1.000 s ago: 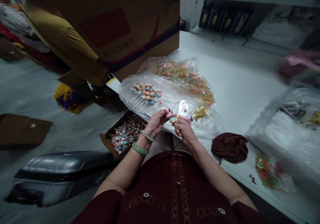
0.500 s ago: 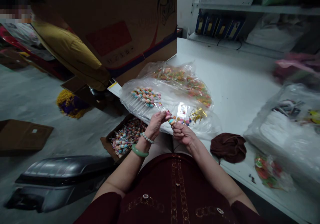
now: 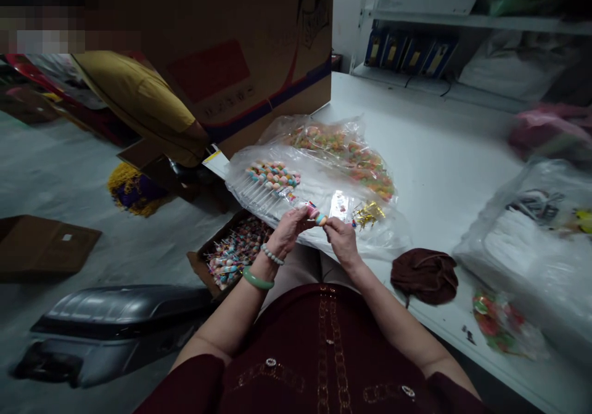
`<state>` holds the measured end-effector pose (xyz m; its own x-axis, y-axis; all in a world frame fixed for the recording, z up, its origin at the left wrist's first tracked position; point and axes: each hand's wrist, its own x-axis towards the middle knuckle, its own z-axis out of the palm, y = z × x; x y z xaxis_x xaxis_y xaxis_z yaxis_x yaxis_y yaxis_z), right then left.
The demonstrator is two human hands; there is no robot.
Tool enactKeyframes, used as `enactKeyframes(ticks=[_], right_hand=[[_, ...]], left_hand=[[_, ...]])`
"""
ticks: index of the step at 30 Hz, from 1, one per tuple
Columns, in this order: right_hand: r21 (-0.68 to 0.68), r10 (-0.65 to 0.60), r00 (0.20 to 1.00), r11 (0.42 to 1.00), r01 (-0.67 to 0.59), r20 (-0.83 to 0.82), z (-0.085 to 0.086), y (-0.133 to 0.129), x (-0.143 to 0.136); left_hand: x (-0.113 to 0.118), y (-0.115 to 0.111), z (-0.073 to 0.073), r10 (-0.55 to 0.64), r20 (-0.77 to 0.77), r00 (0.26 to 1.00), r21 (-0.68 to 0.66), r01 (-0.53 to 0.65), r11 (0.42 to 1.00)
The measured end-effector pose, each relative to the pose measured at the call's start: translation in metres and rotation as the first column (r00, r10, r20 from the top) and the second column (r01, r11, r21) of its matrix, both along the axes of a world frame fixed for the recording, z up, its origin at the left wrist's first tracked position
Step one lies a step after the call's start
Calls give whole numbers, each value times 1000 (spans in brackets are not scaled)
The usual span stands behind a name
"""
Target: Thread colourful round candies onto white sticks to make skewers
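Between my two hands is a marshmallow lollipop (image 3: 320,219) in pink, blue and orange, with a bit of printed wrapper at its upper end. My left hand (image 3: 290,226) pinches the pink end. My right hand (image 3: 341,238) is closed at the orange end; any stick there is hidden by its fingers. Just beyond lie gold twist ties (image 3: 369,214) and a printed clear wrapper (image 3: 340,204). More marshmallow lollipops (image 3: 274,174) rest in rows on a clear plastic sheet (image 3: 245,201), their white sticks toward me.
Clear bags of orange and green gummy candy (image 3: 346,149) lie behind. A carton of wrapped candies (image 3: 231,250) stands low left, near a grey suitcase (image 3: 120,315). A brown cloth (image 3: 424,275) lies right on the white table (image 3: 430,155). A person in a yellow top (image 3: 134,93) is at left.
My right hand has shifted slightly and turned, its fingers now pinching the candy's lower end. Printed wrapper shows more by my left fingers. The view has moved a little.
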<state>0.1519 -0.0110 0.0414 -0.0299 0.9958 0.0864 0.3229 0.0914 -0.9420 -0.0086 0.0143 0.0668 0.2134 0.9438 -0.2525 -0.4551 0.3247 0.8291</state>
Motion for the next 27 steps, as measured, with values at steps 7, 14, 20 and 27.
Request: enactKeyframes(ticks=[7,14,20,27], right_hand=[[-416,-79,608,797,-437,-790,2,9,-6],[-448,-116,616,790,-418,-779,7,13,-9],[-387,-189,344,581,-716,-920,1,20,-7],[-347,-185,298,619,-705,-936,0,18,2]], left_hand=[[-13,14,8,3,157,988,-64,7,998],[-3,25,15,54,326,944,-149,-5,989],[28,17,2,204,160,966,-111,-188,976],[5,22,7,-113,198,974,-183,150,972]])
